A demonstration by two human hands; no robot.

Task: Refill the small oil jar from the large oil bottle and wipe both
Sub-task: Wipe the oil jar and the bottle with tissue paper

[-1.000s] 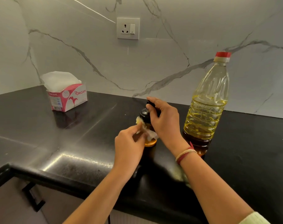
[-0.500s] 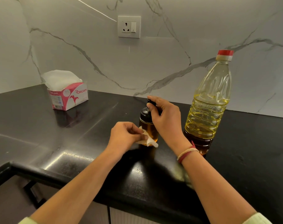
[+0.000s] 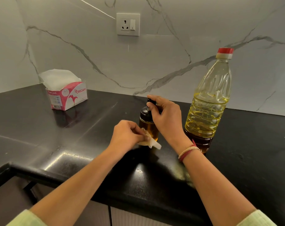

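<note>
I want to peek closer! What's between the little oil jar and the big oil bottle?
In the head view, the right hand lies between the small oil jar and the large oil bottle, gripping the jar's black top.

Light: bright, soft, even; we see no source in view. The wall (image 3: pixel 171 54) is evenly lit, greyer toward the upper corners.

The black counter (image 3: pixel 32 124) is glossy. We log a broad glare patch at its inner front corner, a smaller sheen between the forearms, and a dim reflection of the box (image 3: pixel 67 97).

The shadows under the left hand (image 3: pixel 127 134) and the right hand (image 3: pixel 166 118) are soft-edged.

The bottle (image 3: pixel 208 103) is lit through: the oil glows yellow, darker at the base. The jar (image 3: pixel 148 126) glows amber. The tissue (image 3: pixel 152 141) is near-white.

The centre is sharp; the sleeves (image 3: pixel 255 217) are soft. Wide-angle distortion: the counter edge bows and the bottle leans outward.
</note>
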